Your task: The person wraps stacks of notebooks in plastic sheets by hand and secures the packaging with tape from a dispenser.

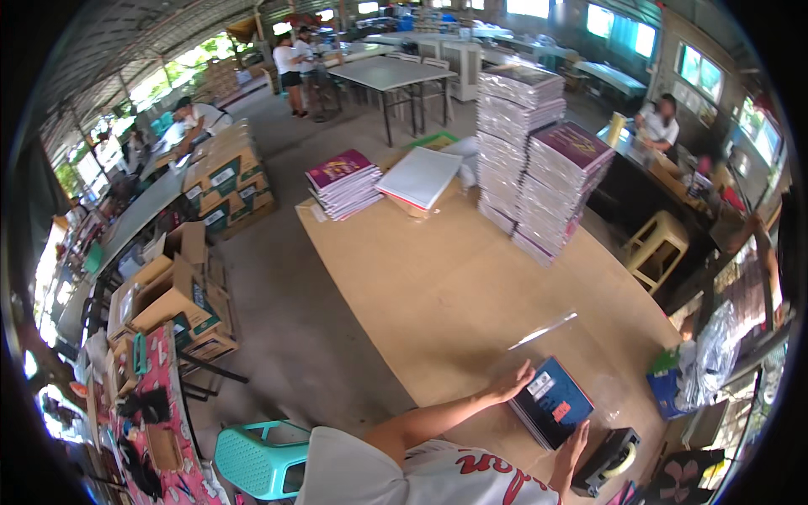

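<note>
On the brown tabletop right before me lies a short stack of dark blue notebooks (557, 402), its top cover bearing a white label and an orange-red patch. My left hand (512, 383) grips the stack's left side. At the near right corner, my right hand (576, 443) holds its other side, with part of that hand hidden low in the picture. A clear plastic sleeve (602, 383) seems to lie flat just beyond the notebooks, its shiny edge catching light. Close to my right hand stands a black tape dispenser (608, 463) with a pale roll.
Tall stacks of plastic-wrapped books (520, 143) stand at the table's far right, with purple notebooks (343, 183) and a white pad (421, 177) at its far end. A teal stool (261, 459) and cardboard boxes (189, 303) are to the left. Other people work at tables farther away.
</note>
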`<state>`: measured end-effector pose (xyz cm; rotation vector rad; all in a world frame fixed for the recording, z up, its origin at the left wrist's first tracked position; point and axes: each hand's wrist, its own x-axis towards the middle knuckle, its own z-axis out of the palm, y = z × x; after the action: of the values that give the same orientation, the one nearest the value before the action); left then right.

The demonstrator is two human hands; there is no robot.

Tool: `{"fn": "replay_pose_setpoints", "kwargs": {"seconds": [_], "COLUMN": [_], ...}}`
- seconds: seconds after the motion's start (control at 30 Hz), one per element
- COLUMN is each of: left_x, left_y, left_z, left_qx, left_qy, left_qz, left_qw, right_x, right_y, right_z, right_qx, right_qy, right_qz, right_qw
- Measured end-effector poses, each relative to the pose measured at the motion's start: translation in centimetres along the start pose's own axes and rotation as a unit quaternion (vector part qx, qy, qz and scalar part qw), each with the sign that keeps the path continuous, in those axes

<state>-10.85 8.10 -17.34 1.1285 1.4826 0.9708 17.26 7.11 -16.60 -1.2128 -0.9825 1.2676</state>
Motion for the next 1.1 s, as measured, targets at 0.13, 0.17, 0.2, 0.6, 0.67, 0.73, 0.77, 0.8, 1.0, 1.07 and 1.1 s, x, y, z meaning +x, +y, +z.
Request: {"fn": "replay_pose_setpoints", "kwargs": {"seconds": [0.13, 0.17, 0.2, 0.6, 0.67, 0.73, 0.77, 0.8, 1.0, 1.07, 1.1], "left_x": [1.2, 0.7, -0.2, -0.3, -0.3, -1.2, -2.6, -4.9, -13.1, -12.3, -12.2], "left_y": [-2.3, -1.2, 0.3, -0.2, -1.3, -2.4, -3.5, -2.7, -1.9, -1.8, -1.9], "left_z": [-1.0, -1.0, -1.1, -1.6, -1.5, -0.1, 0.2, -0.9, -6.3, -5.7, -5.5], "left_qx": [-0.031, -0.050, -0.067, -0.043, -0.009, -0.002, -0.014, 0.050, 0.363, 0.330, 0.313], "left_qy": [-0.085, -0.109, -0.130, -0.147, -0.040, 0.128, 0.243, 0.192, -0.260, -0.266, -0.264], "left_qz": [0.011, 0.019, 0.024, -0.004, 0.013, 0.121, 0.216, 0.286, 0.277, 0.265, 0.256], "left_qw": [0.996, 0.993, 0.989, 0.988, 0.999, 0.984, 0.946, 0.938, 0.851, 0.866, 0.876], "right_x": [0.4, 0.5, 0.6, 0.3, 0.0, -0.7, -1.2, -2.2, -10.7, -12.1, -13.2], "right_y": [2.0, 1.6, 1.2, 0.3, 0.2, 0.9, 1.6, 2.1, -3.3, -3.7, -5.1], "right_z": [1.2, 1.0, 0.9, 2.4, 1.2, -0.8, -2.4, -4.9, 0.6, 2.3, 3.5], "right_qx": [-0.020, 0.029, 0.030, 0.032, 0.070, -0.029, -0.084, -0.031, -0.184, -0.237, -0.309], "right_qy": [-0.075, -0.072, -0.073, -0.067, -0.095, 0.053, 0.136, 0.148, 0.058, -0.041, -0.096], "right_qz": [-0.043, -0.012, 0.006, 0.062, 0.048, -0.049, -0.095, -0.092, -0.139, -0.165, -0.177], "right_qw": [0.996, 0.997, 0.997, 0.995, 0.992, 0.997, 0.983, 0.984, 0.971, 0.957, 0.930]}}
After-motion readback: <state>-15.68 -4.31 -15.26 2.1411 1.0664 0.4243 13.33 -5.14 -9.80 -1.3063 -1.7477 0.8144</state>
